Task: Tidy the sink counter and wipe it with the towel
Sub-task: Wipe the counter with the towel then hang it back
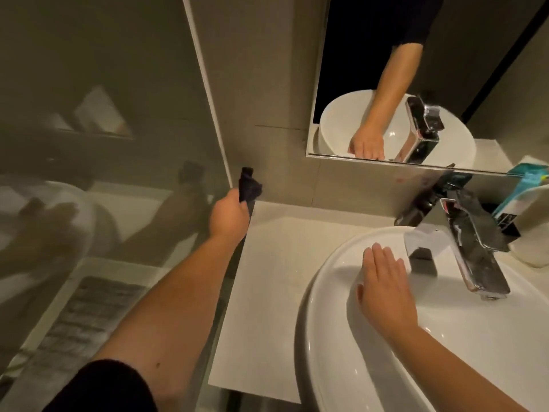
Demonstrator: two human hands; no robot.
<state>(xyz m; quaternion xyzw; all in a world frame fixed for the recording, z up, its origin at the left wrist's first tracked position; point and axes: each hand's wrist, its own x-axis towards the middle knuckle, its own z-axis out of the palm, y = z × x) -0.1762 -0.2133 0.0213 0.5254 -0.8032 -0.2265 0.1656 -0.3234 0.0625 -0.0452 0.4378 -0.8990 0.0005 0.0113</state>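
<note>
So we've got our left hand stretched out to the middle of the frame, fingers curled tight around a small dark wad of cloth, which we're guessing is the towel. It's up at the far left corner of the counter, right where the pale top meets the tiled wall and the glass panel. Can't quite tell if the cloth is actually pressing on the surface or just hovering above the corner.

Our right hand is lying flat in the lower right, fingers stretched out and close together, palm down on the rim of the white basin. It's holding nothing, just bracing us. The chrome faucet sits just to its right, and a teal packet and a white container are crowded at the right edge.

The counter strip left of the basin looks bare, so this reads like the wiping part. Tips for doing it well: shake the cloth open so more of it touches, since a bunched wad only cleans a narrow line. Start in that back corner and pull toward the front edge in overlapping passes. Push into the seam along the wall, and keep the right hand planted for balance. The stuff at the right probably needs shifting before that side gets wiped.
</note>
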